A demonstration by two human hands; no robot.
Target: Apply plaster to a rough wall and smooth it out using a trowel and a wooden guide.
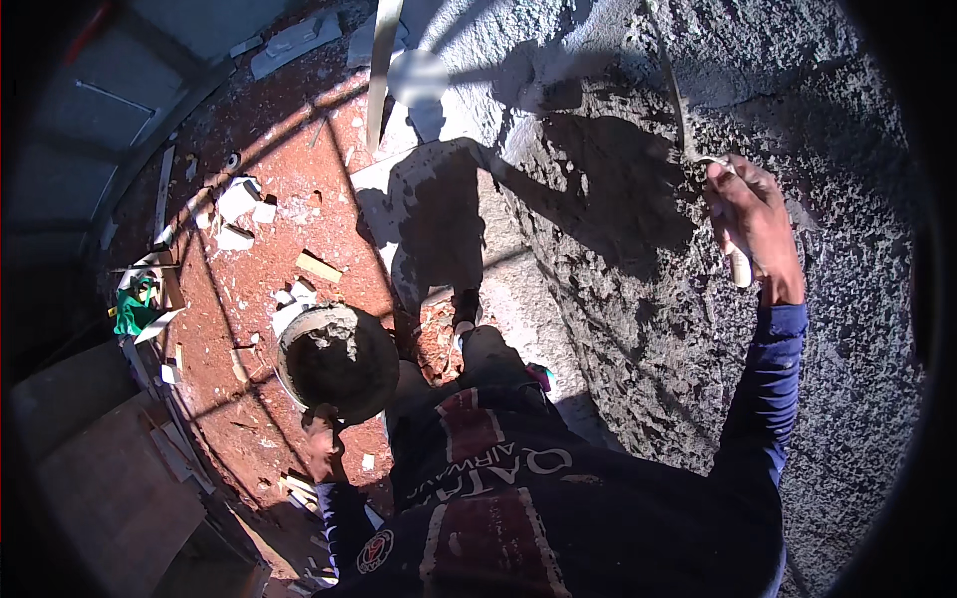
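Note:
My left hand [322, 442] is closed on the lower rim of a round dark bucket [297, 364], with some grey mortar [339, 332] in it. My right hand [750, 209] is closed around a trowel [740, 262] with a pale handle, held against a rough grey rendered wall [618, 349] on the right. The trowel's blade is partly hidden behind my fingers. A thin vertical strip or groove [676, 95] runs down the wall to just above that hand. My shadow falls across the wall and the pale ledge beside it.
Red dirt ground [239, 389] carries white broken pieces [239, 199], wood scraps [319, 265] and a green item [135, 309] at the left. An upright timber [382, 70] stands at the top middle. Grey panels [90, 448] border the left side. My legs are below me, beside the bucket.

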